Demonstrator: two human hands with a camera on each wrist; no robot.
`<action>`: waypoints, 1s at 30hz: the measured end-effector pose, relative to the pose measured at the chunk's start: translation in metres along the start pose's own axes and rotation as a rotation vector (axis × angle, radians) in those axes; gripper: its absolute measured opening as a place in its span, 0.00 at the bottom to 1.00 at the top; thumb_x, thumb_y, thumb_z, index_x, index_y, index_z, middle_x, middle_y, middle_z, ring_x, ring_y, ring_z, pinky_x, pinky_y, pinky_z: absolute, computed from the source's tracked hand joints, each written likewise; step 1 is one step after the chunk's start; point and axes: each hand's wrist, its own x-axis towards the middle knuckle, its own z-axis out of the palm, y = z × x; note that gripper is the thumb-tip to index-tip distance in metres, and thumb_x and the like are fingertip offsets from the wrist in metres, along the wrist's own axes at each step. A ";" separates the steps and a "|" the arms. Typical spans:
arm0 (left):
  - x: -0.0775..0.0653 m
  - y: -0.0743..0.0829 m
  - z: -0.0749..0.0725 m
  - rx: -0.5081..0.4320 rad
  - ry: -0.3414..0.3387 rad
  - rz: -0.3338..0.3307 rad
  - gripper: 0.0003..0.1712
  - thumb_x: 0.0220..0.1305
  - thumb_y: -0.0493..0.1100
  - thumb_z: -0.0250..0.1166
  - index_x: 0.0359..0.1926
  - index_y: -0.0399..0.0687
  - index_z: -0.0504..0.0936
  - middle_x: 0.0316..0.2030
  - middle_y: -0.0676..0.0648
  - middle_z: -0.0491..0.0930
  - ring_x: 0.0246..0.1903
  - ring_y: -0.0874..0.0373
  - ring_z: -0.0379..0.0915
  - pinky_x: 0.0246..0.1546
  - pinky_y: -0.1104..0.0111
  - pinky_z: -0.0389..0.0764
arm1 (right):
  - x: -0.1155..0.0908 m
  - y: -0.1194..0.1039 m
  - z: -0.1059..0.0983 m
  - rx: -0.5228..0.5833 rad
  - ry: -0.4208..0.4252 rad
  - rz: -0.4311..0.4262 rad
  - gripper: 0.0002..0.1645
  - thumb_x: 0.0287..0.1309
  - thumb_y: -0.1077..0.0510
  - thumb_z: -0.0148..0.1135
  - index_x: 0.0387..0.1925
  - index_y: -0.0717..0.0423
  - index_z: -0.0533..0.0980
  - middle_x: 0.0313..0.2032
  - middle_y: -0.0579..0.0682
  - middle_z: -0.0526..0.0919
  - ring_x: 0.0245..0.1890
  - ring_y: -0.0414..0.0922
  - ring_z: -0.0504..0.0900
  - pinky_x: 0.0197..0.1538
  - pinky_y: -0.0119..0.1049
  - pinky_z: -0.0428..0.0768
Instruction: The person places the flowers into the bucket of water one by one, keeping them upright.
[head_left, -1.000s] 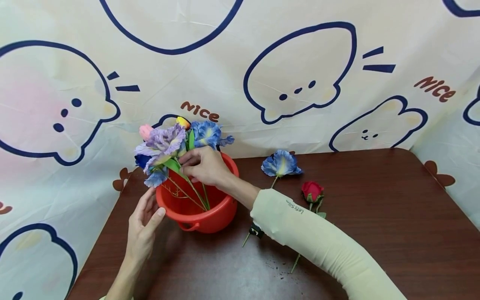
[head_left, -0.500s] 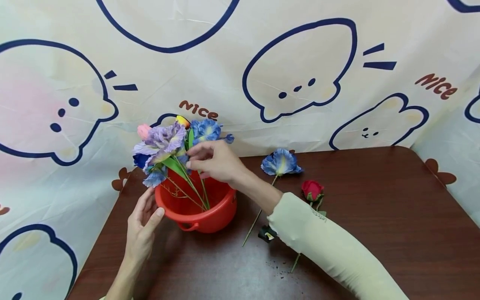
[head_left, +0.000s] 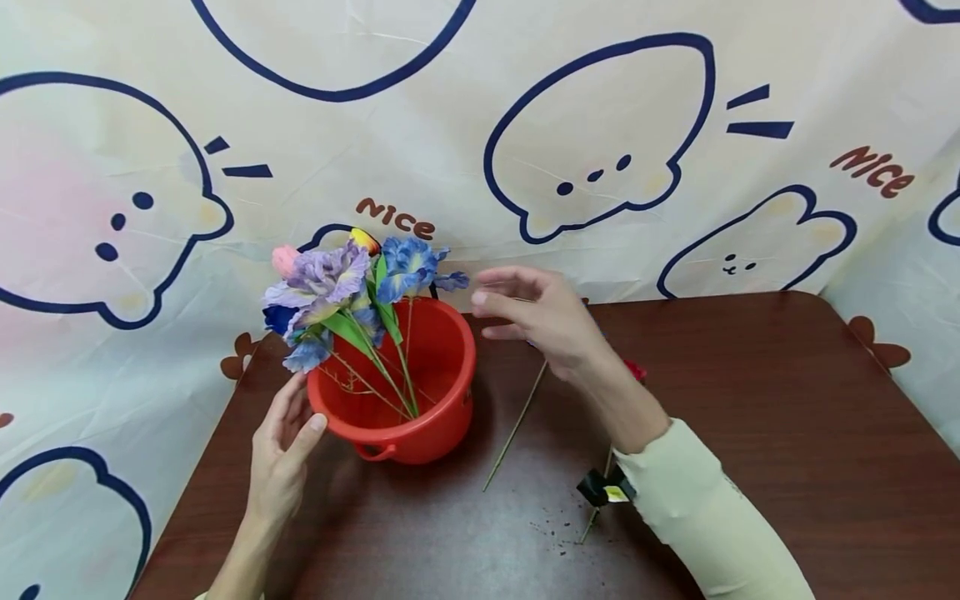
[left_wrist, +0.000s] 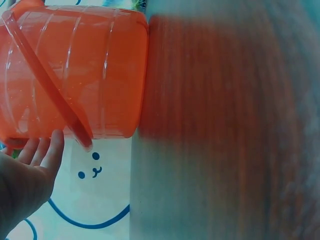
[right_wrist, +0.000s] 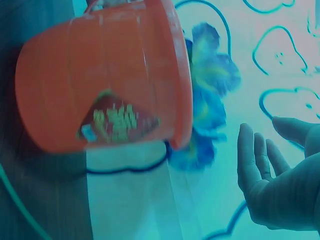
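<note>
A red bucket [head_left: 438, 437] stands at the left of the table with several artificial flowers leaning in it, among them a purple iris [head_left: 330, 279] and a blue iris [head_left: 408, 265]. My left hand [head_left: 277, 467] rests against the bucket's left side, thumb near the rim; in the left wrist view its fingers are extended along the wall. To the right of the bucket, my right hand [head_left: 551, 321] hovers with nothing in it, its fingers apart and gently bent. Beneath it, a flower stem [head_left: 516, 429] lies on the table, its bloom mostly hidden by that hand.
A red rose [head_left: 637, 371] lies farther right, largely covered by the right forearm. Dark crumbs [head_left: 566, 533] are scattered on the brown table [head_left: 787, 433]. A cloth backdrop [head_left: 585, 100] with cartoon drawings hangs behind the table.
My right hand has come away from the flowers in the bucket and moved right, over the blue flower lying on the table. My left hand has stayed at the bucket.
</note>
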 end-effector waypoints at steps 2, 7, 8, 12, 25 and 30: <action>0.000 0.000 0.000 -0.015 0.000 0.010 0.36 0.76 0.30 0.57 0.82 0.48 0.64 0.73 0.48 0.75 0.65 0.67 0.79 0.55 0.78 0.84 | -0.005 0.003 -0.013 0.013 0.027 0.001 0.23 0.71 0.59 0.70 0.64 0.55 0.81 0.53 0.55 0.86 0.50 0.49 0.91 0.50 0.44 0.92; -0.001 0.000 -0.001 -0.023 0.003 0.016 0.36 0.76 0.30 0.57 0.82 0.48 0.65 0.73 0.47 0.75 0.64 0.66 0.80 0.54 0.77 0.85 | -0.018 0.013 -0.045 0.049 0.077 0.028 0.22 0.72 0.58 0.70 0.64 0.56 0.80 0.48 0.48 0.88 0.44 0.42 0.92 0.48 0.40 0.92; -0.001 0.000 -0.001 -0.021 0.003 0.015 0.36 0.76 0.30 0.57 0.82 0.48 0.65 0.73 0.46 0.75 0.64 0.66 0.80 0.54 0.77 0.85 | -0.021 0.016 -0.051 0.056 0.087 0.036 0.22 0.72 0.57 0.70 0.64 0.55 0.80 0.47 0.47 0.89 0.44 0.42 0.93 0.49 0.39 0.92; 0.000 0.001 0.000 -0.020 0.000 0.012 0.36 0.76 0.30 0.57 0.82 0.48 0.65 0.73 0.46 0.76 0.64 0.66 0.80 0.54 0.77 0.85 | -0.033 0.025 -0.074 0.075 0.123 0.065 0.19 0.72 0.56 0.70 0.61 0.54 0.81 0.48 0.45 0.89 0.45 0.41 0.92 0.49 0.37 0.92; 0.002 -0.001 0.002 -0.035 -0.006 0.027 0.37 0.75 0.30 0.57 0.82 0.48 0.65 0.73 0.46 0.76 0.65 0.65 0.81 0.54 0.76 0.85 | -0.072 0.053 -0.124 0.057 0.175 0.147 0.17 0.69 0.53 0.74 0.55 0.49 0.83 0.45 0.42 0.92 0.45 0.41 0.93 0.47 0.37 0.92; 0.003 -0.001 0.001 -0.048 -0.007 0.032 0.37 0.75 0.29 0.57 0.82 0.47 0.65 0.72 0.45 0.77 0.63 0.65 0.82 0.54 0.76 0.85 | -0.086 0.065 -0.137 0.059 0.179 0.170 0.15 0.70 0.54 0.73 0.55 0.47 0.83 0.47 0.43 0.92 0.45 0.40 0.93 0.48 0.38 0.92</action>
